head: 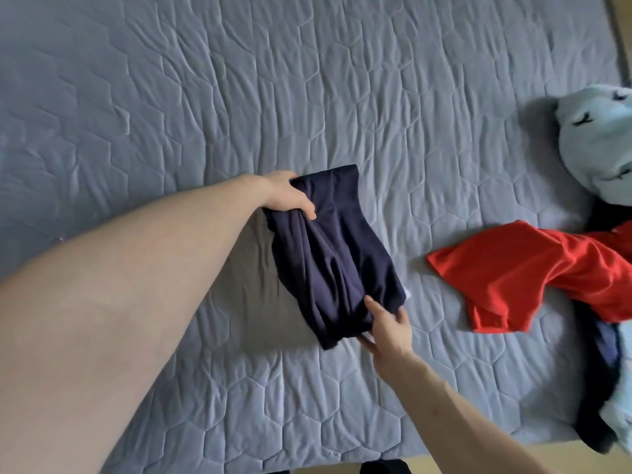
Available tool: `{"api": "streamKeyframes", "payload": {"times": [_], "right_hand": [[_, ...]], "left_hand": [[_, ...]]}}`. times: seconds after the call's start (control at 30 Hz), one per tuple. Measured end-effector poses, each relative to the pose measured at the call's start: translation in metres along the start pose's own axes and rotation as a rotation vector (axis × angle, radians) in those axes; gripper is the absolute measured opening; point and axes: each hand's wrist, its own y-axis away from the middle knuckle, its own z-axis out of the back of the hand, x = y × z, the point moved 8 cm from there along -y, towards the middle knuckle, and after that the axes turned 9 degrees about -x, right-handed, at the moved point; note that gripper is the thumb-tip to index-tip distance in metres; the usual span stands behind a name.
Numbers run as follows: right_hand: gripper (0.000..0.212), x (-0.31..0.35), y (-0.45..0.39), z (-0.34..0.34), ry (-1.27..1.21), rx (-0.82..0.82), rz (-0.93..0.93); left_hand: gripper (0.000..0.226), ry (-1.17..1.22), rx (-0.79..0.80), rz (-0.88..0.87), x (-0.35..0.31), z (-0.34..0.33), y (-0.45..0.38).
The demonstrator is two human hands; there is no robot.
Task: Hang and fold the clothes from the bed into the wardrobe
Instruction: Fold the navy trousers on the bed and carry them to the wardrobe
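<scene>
The navy garment [337,254] lies folded in the middle of the bed [171,97]. The left hand [287,193] grips its far end and the right hand [386,328] pinches the near edge (probably to lift the fold without spilling it). No wardrobe or container shows; a red shirt [533,271] and light blue clothes [602,138] wait at the right.

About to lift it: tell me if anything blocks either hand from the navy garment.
Nothing visible does. The left hand grips the navy garment at its far end, and the right hand holds its near end.
</scene>
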Motion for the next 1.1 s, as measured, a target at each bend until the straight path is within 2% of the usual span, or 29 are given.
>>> {"api": "streamKeyframes", "payload": {"times": [0.13,0.23,0.33,0.4,0.47,0.63,0.73,0.8,0.9,1.0,1.1], "right_hand": [[0.023,0.025,-0.009,0.023,0.038,-0.104,0.128],[0.037,0.041,-0.01,0.03,0.163,-0.141,0.302],[0.067,0.045,-0.006,0.02,0.244,-0.031,0.417],[0.077,0.042,-0.006,0.012,0.314,0.037,0.459],[0.074,0.042,-0.011,0.01,0.331,0.053,0.466],[0.038,0.059,-0.007,0.029,0.347,0.104,0.437],[0.026,0.075,0.018,0.045,0.377,0.155,0.474],[0.027,0.088,0.044,0.054,0.399,0.187,0.502],[0.032,0.11,0.09,0.059,0.469,0.244,0.559],[0.034,0.141,0.157,0.058,0.569,0.328,0.644],[0.038,0.16,0.224,0.056,0.681,0.402,0.667]], "left_hand": [[0.114,0.009,0.145,0.148,0.05,-0.025,0.035],[0.108,0.012,0.206,0.268,0.084,-0.05,0.068],[0.115,0.293,0.015,0.298,0.104,-0.061,0.075],[0.099,0.514,-0.061,0.229,0.102,-0.073,0.074],[0.08,0.615,-0.078,0.175,0.099,-0.086,0.074],[0.053,0.691,-0.089,0.238,0.099,-0.104,0.11],[0.035,0.774,-0.086,0.268,0.092,-0.106,0.157],[0.03,0.88,-0.14,0.302,0.088,-0.105,0.195],[0.041,1.033,-0.233,0.399,0.089,-0.101,0.256],[0.032,1.149,-0.329,0.437,0.083,-0.077,0.329],[0.028,1.261,-0.354,0.425,0.078,-0.05,0.402]]}}
